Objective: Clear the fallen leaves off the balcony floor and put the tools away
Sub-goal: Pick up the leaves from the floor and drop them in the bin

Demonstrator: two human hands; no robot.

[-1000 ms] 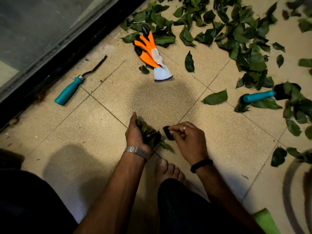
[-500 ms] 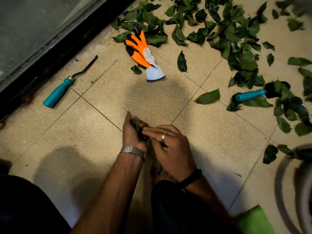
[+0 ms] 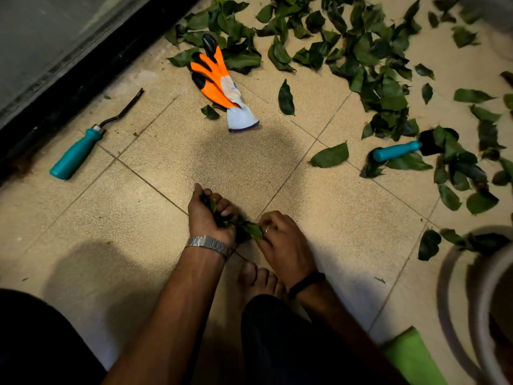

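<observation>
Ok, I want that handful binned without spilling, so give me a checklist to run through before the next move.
1. Left hand has a firm hold on the bunch of leaves: ok, its fingers are curled round it.
2. Right hand is helping: ok, it pinches a leaf at the bunch's edge.
3. Nothing sticks out loose: not ok, some leaves poke out between the hands.
4. A container is within reach: cannot tell, a pale round rim shows at lower right, but what it is stays unclear.
5. Floor cleared: not ok, scattered leaves cover the tiles ahead.
6. Tools stowed: not ok, the teal-handled tool and the orange glove lie out.
</observation>
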